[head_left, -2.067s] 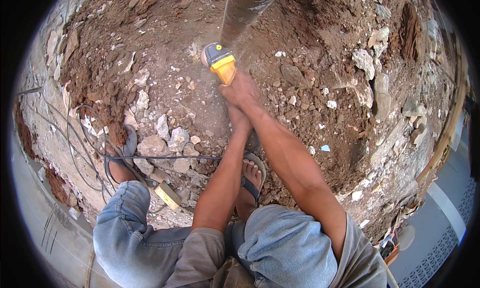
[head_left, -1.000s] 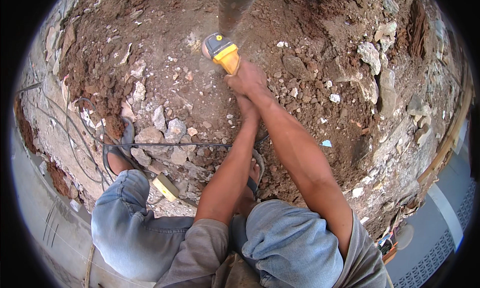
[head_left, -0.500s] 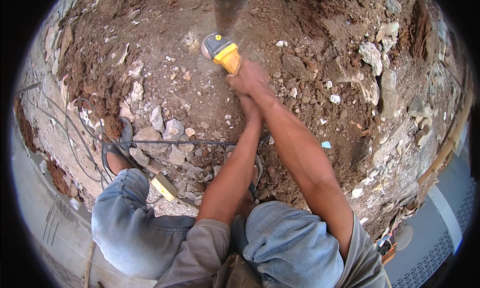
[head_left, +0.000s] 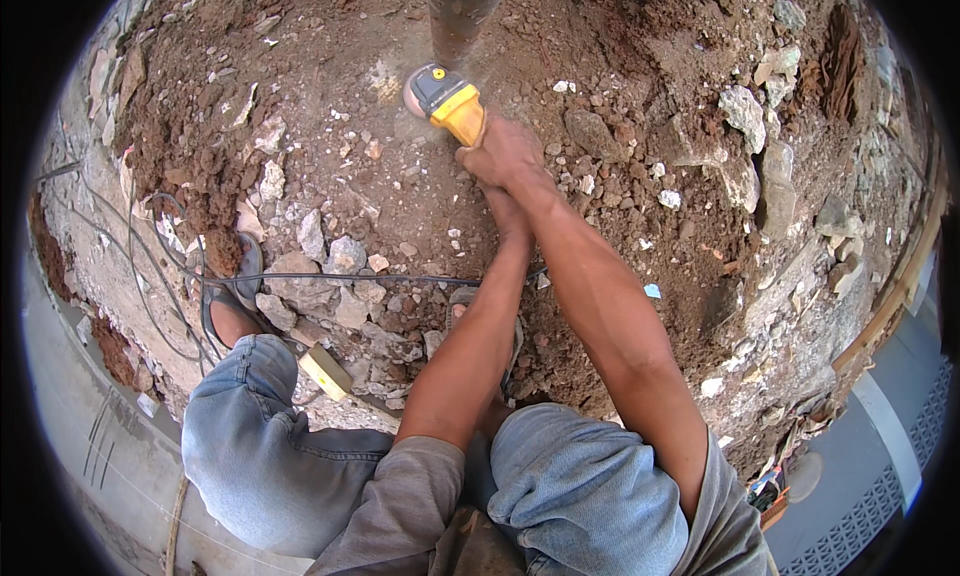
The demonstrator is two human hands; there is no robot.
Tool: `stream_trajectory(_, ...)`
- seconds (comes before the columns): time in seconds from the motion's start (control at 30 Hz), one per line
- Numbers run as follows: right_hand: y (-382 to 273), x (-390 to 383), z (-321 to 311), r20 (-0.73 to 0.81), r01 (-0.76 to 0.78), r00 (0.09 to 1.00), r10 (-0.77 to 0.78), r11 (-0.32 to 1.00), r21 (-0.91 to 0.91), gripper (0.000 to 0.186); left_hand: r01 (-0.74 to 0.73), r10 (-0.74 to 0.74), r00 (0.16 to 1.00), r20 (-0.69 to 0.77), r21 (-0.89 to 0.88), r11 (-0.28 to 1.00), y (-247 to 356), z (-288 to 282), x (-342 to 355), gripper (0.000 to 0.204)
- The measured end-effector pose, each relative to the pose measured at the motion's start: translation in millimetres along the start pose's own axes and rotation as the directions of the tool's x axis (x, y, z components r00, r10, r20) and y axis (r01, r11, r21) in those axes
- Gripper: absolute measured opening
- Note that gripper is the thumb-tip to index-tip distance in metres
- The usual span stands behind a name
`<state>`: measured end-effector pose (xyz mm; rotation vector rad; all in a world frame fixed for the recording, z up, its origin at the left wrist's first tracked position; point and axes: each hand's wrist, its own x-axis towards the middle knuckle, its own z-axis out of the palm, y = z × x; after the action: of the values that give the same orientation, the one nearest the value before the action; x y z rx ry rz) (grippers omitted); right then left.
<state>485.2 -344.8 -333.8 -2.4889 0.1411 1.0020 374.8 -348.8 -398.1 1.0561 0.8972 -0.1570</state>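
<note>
A yellow and black angle grinder (head_left: 457,108) is held out over the dirt, its round disc on the left side near the foot of an upright metal post (head_left: 465,16). Wrapped round the grinder's yellow body is my right hand (head_left: 508,154), fingers closed. My left hand (head_left: 503,204) lies beneath the right wrist, close to the tool's rear end. Its fingers are hidden by the right hand, so its grip does not show. Slight dust haze hangs around the disc and the post's foot.
A black cable (head_left: 390,278) crosses the rubble near my feet, with more loops of cable (head_left: 150,266) at left. A pale yellow block (head_left: 325,373) lies by my left knee. Broken stones (head_left: 742,116) and a wooden plank (head_left: 890,311) are at right.
The grinder and both hands have shifted very slightly to the right. The post and surrounding rubble look the same.
</note>
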Motion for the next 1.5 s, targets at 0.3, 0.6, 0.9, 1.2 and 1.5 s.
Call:
stream_trajectory(0.3, 5.6, -0.3, -1.3, -0.006, 0.01, 1.0, -0.01, 0.999, 0.033, 0.061, -0.118, 0.117, 0.992, -0.041, -0.024, 0.993, -25.9, 3.7, 11.5, 0.032)
stream_trajectory(0.6, 7.8, 2.9, -7.2, 0.022, 0.027, 0.999, -0.027, 0.999, -0.023, 0.062, -0.137, 0.136, 0.991, -0.017, -0.025, 0.99, -31.8, 17.2, 10.0, 0.044)
stream_trajectory(0.9, 13.7, 4.0, -11.9, 0.014, 0.044, 0.999, -0.044, 0.999, -0.032, 0.063, -0.064, 0.064, 0.998, -0.008, -0.095, 0.993, -45.1, 23.4, 14.1, 0.037)
stream_trajectory(1.2, 16.8, 5.8, -16.5, 0.024, 0.056, 0.998, -0.056, 0.998, -0.035, 0.06, 0.035, 0.014, 0.995, 0.096, -0.487, 0.873, -58.4, 22.8, 29.8, 0.04)
stream_trajectory(1.5, 16.8, 5.8, -13.2, 0.016, 0.067, 0.998, -0.067, 0.997, -0.034, 0.059, -0.072, 0.073, 0.997, -0.001, -0.177, 0.982, -66.9, 29.1, 21.4, 0.038)
